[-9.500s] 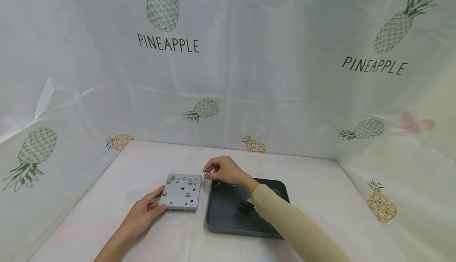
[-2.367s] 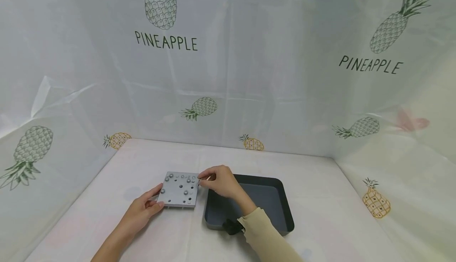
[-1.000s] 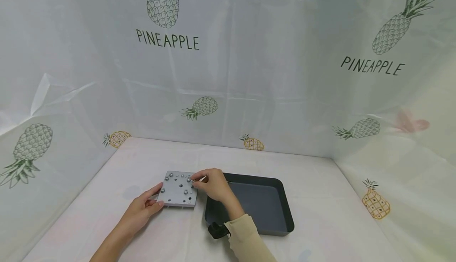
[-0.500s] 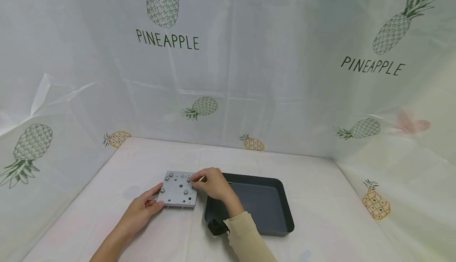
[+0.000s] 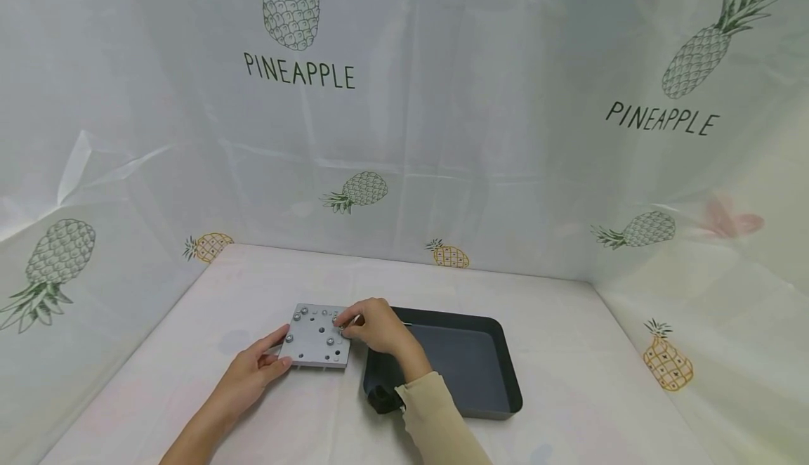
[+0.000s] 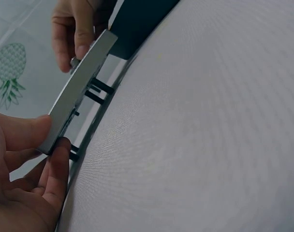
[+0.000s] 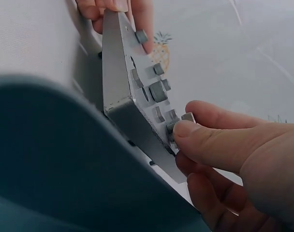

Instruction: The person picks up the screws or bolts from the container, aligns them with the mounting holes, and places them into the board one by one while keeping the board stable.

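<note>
In the head view my left hand (image 5: 249, 375) grips the left edge of a square silver metal plate (image 5: 307, 347), thumb on top and fingers beneath. Several socket head screws (image 7: 158, 92) stand in the plate's holes among other open holes. The left wrist view shows the plate edge-on, with dark screw shanks (image 6: 99, 87) poking out below it. At the plate's upper right, my right hand (image 5: 377, 326) pinches a small screw (image 7: 188, 117) between thumb and index finger, right at the plate's face. The fingers hide most of this screw.
A dark grey rectangular tray (image 5: 468, 398) lies right of the plate, under my right forearm. A black wrist device (image 5: 382, 400) overlaps the tray's near left corner. White sheeting with pineapple prints (image 5: 363, 189) forms walls behind and at the sides.
My right hand has brought a screw from above the gap beside the tray onto the plate's upper right, then shifted slightly left. My left hand keeps its hold on the plate.
</note>
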### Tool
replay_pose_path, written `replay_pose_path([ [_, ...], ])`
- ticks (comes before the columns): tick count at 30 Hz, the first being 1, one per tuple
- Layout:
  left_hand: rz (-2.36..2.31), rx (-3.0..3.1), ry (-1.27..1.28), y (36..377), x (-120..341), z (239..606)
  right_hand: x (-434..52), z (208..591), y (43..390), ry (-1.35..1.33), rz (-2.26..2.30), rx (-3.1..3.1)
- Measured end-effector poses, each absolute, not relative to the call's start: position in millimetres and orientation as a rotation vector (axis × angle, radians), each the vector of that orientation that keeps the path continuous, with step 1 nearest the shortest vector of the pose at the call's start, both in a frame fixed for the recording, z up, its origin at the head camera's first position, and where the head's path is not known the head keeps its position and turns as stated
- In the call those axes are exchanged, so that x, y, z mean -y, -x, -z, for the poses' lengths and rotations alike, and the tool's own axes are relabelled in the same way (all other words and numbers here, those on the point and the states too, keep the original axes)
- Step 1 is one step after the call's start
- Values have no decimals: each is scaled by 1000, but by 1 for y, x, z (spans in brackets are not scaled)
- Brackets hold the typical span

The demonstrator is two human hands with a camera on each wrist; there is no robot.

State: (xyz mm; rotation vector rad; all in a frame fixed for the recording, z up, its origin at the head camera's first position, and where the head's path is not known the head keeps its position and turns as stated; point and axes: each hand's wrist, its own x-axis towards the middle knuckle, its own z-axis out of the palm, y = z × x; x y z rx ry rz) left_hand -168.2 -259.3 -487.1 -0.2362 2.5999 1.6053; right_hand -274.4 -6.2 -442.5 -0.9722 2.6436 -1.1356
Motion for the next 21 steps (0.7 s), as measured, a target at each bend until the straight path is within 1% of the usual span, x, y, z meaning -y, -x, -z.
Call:
replay_pose_path([
  [6, -1610, -2602, 230, 168, 259, 488, 6, 441, 271, 995, 1128, -2646],
  [10, -1621, -2596, 227, 168, 259, 488, -3, 426, 268, 1046, 1124, -2605],
  [16, -1607, -2608, 226, 169, 259, 488, -31, 395, 274, 1099, 1115, -2573],
  [21, -1602, -2607, 228, 169, 260, 488, -61, 387, 289, 1139, 1043, -2580],
])
